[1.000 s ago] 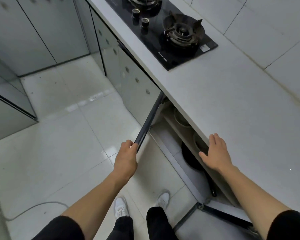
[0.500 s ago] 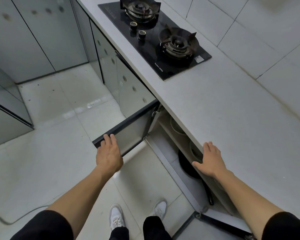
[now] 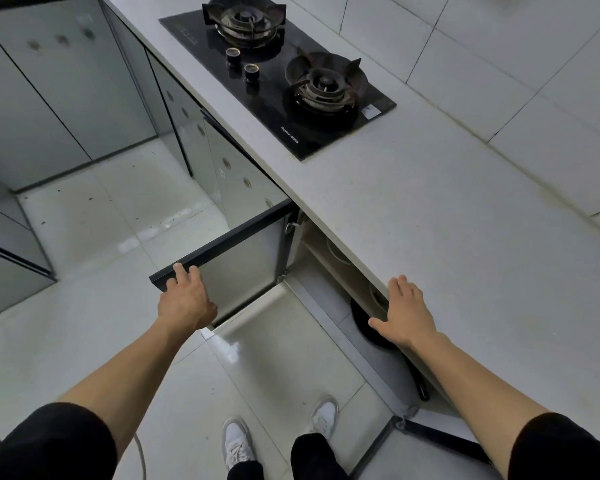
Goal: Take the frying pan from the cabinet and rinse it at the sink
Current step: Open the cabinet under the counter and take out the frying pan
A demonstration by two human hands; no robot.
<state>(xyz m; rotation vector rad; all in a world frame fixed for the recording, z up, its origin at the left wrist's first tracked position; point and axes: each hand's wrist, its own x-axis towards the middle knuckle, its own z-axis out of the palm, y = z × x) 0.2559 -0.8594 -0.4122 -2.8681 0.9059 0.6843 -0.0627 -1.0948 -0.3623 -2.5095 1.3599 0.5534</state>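
Pale speckled stone is running along the counter [image 3: 413, 216], and below its front edge you are swinging the glossy glass cabinet door [image 3: 243, 251] wider than half a second ago, opening up the cabinet. Your left hand [image 3: 184, 299] is resting loose-fingered on the door's dark top rail, gripping nothing, while your right hand [image 3: 404, 313] is lying flat and empty on the counter's front edge. Beneath that edge the round, matte-black frying pan [image 3: 368, 322] is sitting on the cabinet floor, its slim handle pointing toward you, so reaching in looks like your next move.
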